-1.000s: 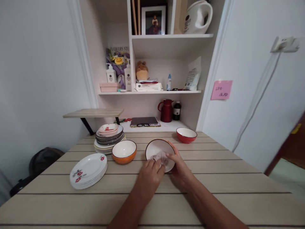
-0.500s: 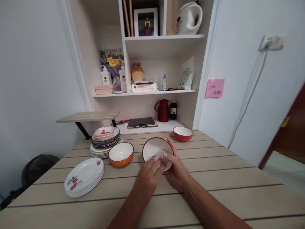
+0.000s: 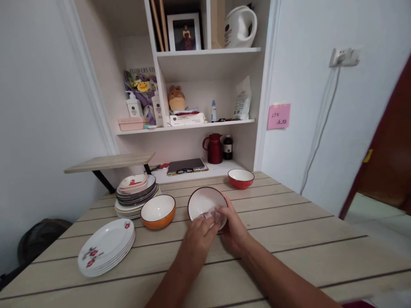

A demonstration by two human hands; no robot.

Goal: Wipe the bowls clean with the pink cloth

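Observation:
A white-lined bowl with a dark rim [image 3: 201, 200] is tilted toward me above the table, its inside in view. My right hand [image 3: 236, 229] grips it at the right side, with the thumb inside the rim and the other fingers mostly hidden behind. Pressed against the inner wall is a pale, thin, crumpled cloth or tissue [image 3: 210, 214], held under the curled fingers of my left hand [image 3: 198, 239]. To the left, an orange bowl [image 3: 158, 209] stands upright. A red bowl [image 3: 241, 179] sits farther back on the right.
White plates with red flowers [image 3: 107, 244] are stacked at front left on the slatted wooden table [image 3: 289, 256]. Behind them rises a stack of dark-edged plates [image 3: 136, 196] topped by pink dishes [image 3: 133, 182]. A small raised shelf [image 3: 109, 161] overhangs the back left. A red jug [image 3: 214, 149] stands behind.
The whole view has shifted, so most things appear farther left. My right fingertips show less above the bowl's rim. Both hands keep their hold on the bowl and the cloth.

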